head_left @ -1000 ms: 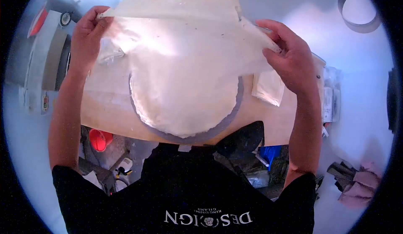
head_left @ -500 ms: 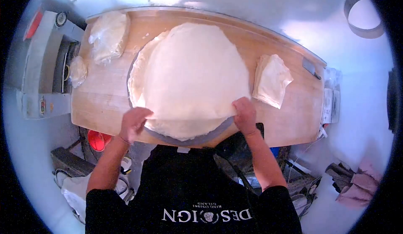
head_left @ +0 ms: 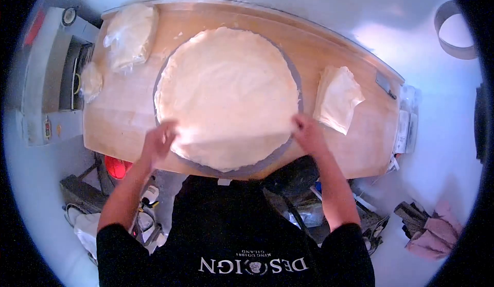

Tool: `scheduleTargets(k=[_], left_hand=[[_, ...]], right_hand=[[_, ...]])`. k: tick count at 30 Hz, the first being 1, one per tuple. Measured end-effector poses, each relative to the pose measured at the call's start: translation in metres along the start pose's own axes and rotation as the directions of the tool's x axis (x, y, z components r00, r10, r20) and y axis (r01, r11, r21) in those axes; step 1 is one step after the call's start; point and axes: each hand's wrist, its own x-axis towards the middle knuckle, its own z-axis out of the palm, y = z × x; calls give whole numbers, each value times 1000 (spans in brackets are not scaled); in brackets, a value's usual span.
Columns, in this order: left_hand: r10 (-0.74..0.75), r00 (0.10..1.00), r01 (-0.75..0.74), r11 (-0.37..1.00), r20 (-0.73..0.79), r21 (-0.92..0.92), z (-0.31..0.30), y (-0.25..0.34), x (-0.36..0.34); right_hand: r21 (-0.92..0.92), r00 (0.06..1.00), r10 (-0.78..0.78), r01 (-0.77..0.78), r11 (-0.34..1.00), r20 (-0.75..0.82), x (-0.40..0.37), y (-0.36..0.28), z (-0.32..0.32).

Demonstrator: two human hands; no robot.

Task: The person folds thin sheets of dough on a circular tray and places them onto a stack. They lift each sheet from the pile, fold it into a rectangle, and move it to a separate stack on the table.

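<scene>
A broad stack of thin, round, cream-coloured sheets [head_left: 226,81] lies on a flat grey disc [head_left: 270,161] at the middle of a pale wooden tabletop [head_left: 360,148], close to the person's body. The disc shows as a rim around the stack. The 2 bare hands are at its near part, 1 on each side: the left hand [head_left: 160,138] and the right hand [head_left: 309,134], both with fingers curled inward. A blurred pale edge runs between them; whether either hand pinches it, I cannot tell. Right of the stack, apart from it, lies a folded pile of cream sheets [head_left: 337,100], with a flat metal blade [head_left: 384,83] beyond. At far left are 2 clear plastic bags with cream contents: 1 large bag [head_left: 133,37] and 1 small bag [head_left: 91,82].
</scene>
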Motion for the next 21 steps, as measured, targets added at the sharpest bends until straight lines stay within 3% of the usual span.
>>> scheduleTargets(k=[1,3,4,5,6,7,8,10,12,16,18,20,21], left_hand=[[192,966,-184,981,-170,63,-2,10,28],[-26,994,28,999,-104,15,-10,39,78],[-20,994,22,1000,-104,17,-4,32,92],[220,943,-161,959,-251,233,12,19,104],[464,820,-288,840,-334,460,21,12,111],[354,906,-268,904,-233,335,28,16,106],[353,908,-269,905,-227,331,35,10,99],[397,916,-395,860,62,323,52,-1,81],[379,920,-392,867,102,308,66,-9,60],[381,909,-415,856,167,307,71,-19,47],[421,897,-442,850,135,286,71,-28,45],[459,882,-469,841,102,269,71,-28,44],[389,915,-403,865,108,298,70,-28,43]], right_hand=[[-27,996,84,-84,996,-8,26,1,-5],[-99,983,184,-182,978,16,76,14,-5],[-97,983,185,-183,978,10,87,33,5],[-117,985,172,-173,978,-25,96,60,21],[-136,986,157,-164,977,-59,101,74,28],[-137,985,159,-166,977,-61,101,73,27],[-74,965,260,-263,962,-44,97,72,27],[-11,930,366,-366,930,-15,83,77,31],[-35,952,292,-296,955,-87,69,94,39],[12,931,335,-337,941,-142,32,109,52],[306,904,315,-224,925,-289,21,116,59],[276,902,343,-270,922,-261,18,123,57],[241,898,371,-316,918,-236,16,126,55]])
